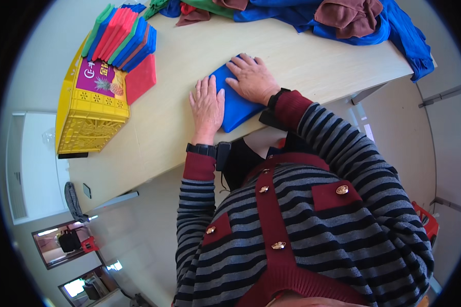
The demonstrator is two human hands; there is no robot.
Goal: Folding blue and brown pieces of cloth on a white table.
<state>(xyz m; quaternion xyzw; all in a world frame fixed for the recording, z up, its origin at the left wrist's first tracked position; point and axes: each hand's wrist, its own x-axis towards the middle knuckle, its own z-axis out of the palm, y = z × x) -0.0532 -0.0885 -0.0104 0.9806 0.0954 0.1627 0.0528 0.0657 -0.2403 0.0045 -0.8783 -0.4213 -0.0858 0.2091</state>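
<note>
Flat folded bright-blue cloth (234,113) lies nr front edge of pale wood-look worktop (174,46). L hand (208,106) flat, fingers straight, at cloth's L edge; R hand (253,80) flat on its upper pt, fingers slightly spread. To L: yellow openwork plastic crate (89,125) w/ stack of folded multicol. cloths (122,38) on top. Far side: loose blue/brown/green cloth heap (297,16).

I read the flat, folded blue cloth rectangle (235,108) as matt, smooth fabric. The pale tan tabletop (164,135) looks to me like smooth wood or wood-look laminate; over the link I can't tell which. I see glossy moulded plastic in the yellow openwork crate (91,122) and wrinkled, matt cloth in the loose blue-and-brown fabric heap (349,19). Shiny, metallic-looking round gold buttons (278,245) stand out on the soft, grey-and-black striped knit sweater (322,245).
</note>
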